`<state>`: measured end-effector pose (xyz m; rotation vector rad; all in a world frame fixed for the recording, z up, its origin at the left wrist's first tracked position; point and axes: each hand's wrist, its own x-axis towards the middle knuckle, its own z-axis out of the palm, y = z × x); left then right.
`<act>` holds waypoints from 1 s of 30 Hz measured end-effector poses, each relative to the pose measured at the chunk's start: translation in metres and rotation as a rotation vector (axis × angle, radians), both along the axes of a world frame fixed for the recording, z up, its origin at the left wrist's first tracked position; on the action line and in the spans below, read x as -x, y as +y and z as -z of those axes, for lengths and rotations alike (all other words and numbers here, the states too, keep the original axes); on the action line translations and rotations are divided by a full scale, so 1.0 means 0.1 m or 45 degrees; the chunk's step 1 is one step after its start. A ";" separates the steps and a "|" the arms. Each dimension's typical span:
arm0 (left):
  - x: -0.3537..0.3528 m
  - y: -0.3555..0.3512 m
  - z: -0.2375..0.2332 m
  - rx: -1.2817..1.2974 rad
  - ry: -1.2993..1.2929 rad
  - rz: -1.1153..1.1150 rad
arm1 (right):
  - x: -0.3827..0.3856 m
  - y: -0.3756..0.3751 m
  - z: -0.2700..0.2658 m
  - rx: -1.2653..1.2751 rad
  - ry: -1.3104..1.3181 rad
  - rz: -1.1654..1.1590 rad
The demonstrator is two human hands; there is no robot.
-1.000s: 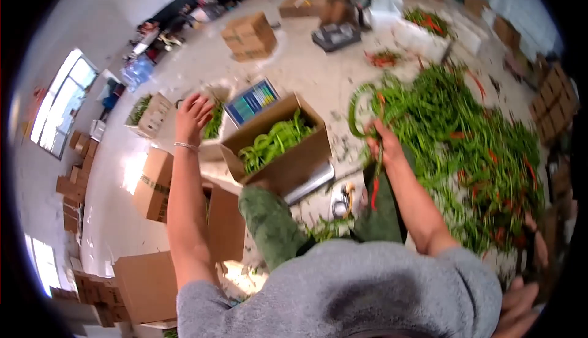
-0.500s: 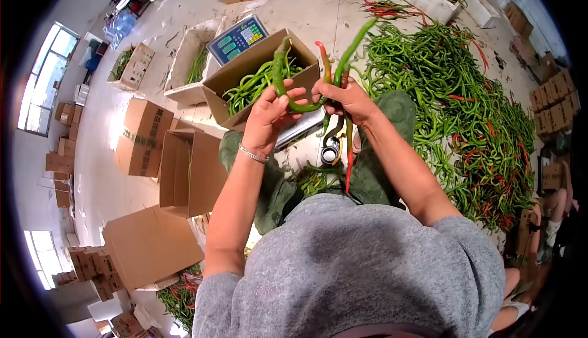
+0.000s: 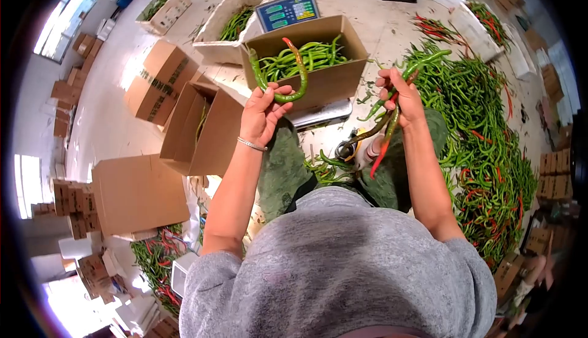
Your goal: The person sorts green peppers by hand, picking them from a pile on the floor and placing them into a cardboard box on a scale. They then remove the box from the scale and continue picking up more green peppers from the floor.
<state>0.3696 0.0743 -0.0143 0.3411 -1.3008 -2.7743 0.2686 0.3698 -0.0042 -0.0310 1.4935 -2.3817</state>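
My left hand (image 3: 263, 114) is closed on a curved chili pepper (image 3: 299, 90), green with a reddish tip, held up in front of the cardboard box (image 3: 318, 84). Green peppers (image 3: 309, 56) lie inside that box, which stands on a scale platform (image 3: 321, 114). To the right, my right hand (image 3: 403, 96) grips several chili peppers (image 3: 383, 148): a green one points up and right, while a dark one and a red-tipped one hang down over my lap. Beyond this hand spreads a large heap of green and red chilies (image 3: 484, 148) on the floor.
A scale display (image 3: 288, 12) stands behind the box, beside a foam box of peppers (image 3: 211, 29). Open and closed cartons (image 3: 159, 84) sit at left, near a flat cardboard sheet (image 3: 141, 194). More chilies (image 3: 159, 258) lie lower left. A person's limb shows at far right.
My hands have moved apart, the left keeping the curved pepper and the right the others. The view has swung left, so the box and heap appear further right.
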 end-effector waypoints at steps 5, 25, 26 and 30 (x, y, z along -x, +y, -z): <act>-0.23 -0.47 0.10 -0.112 0.191 -0.213 | -0.01 -0.15 -0.02 -0.035 0.016 -0.074; -0.73 -2.20 0.84 -0.456 -0.532 -1.301 | -0.04 -0.51 -0.02 -0.070 -0.067 -0.145; -0.74 -2.10 0.89 -0.463 -0.363 -1.136 | -0.05 -0.51 -0.06 -0.111 -0.061 -0.139; -0.48 -1.07 0.18 0.016 -0.042 -0.370 | -0.07 -0.53 -0.16 0.057 0.054 -0.293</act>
